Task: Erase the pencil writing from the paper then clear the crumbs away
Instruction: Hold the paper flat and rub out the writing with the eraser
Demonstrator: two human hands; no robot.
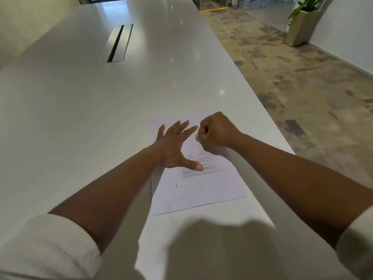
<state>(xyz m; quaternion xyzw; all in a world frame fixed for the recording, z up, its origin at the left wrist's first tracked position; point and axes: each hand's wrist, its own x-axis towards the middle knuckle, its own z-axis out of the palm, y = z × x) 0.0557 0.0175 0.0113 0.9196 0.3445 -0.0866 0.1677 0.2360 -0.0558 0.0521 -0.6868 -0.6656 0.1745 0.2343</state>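
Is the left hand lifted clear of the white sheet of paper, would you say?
No, the left hand presses flat on the white sheet of paper.

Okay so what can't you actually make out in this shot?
- Eraser: head view, only a pale sliver shows; the curled right hand hides the rest.
- Pencil writing: blurred grey smudge, unreadable, partly under the left hand thumb.
- Crumbs: tiny dark specks, uncountable.
- Paper: far corner behind the right hand.

long white table (141, 87) w/ a metal cable hatch (115, 44) set in its top, light glinting off the far end. mottled brown-grey floor (282, 67) at right; potted plant (304, 21) in tall planter by a white wall (347, 27).
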